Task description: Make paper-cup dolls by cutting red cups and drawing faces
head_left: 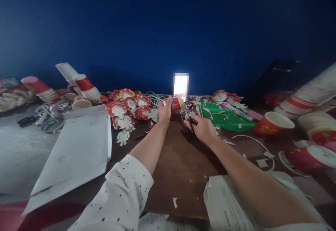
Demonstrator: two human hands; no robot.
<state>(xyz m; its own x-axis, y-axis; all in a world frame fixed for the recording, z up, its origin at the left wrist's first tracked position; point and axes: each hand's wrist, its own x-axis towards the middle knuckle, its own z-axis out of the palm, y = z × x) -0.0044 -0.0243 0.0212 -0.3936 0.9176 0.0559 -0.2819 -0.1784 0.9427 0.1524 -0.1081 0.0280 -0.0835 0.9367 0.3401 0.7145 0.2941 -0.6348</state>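
Note:
Near the back of the brown table, my left hand (165, 111) is closed around a red paper cup (175, 104) that lies tilted on its side. My right hand (201, 127) grips a pair of scissors (191, 121) by the dark handles. The blades point up toward the cup's rim; whether they touch it I cannot tell. Around the hands lie paper scraps and a green sheet (223, 116) to the right. Left of my left hand is a heap of red and white cut-paper pieces (128, 106), some shaped like small figures.
A bright screen (181, 84) stands behind the hands. White boards (73, 147) lie on the left, with stacked cups (86, 85) behind. A red cup (274, 123) and tilted cup stacks (309, 84) stand on the right. A pale printed bag (225, 199) lies at the front.

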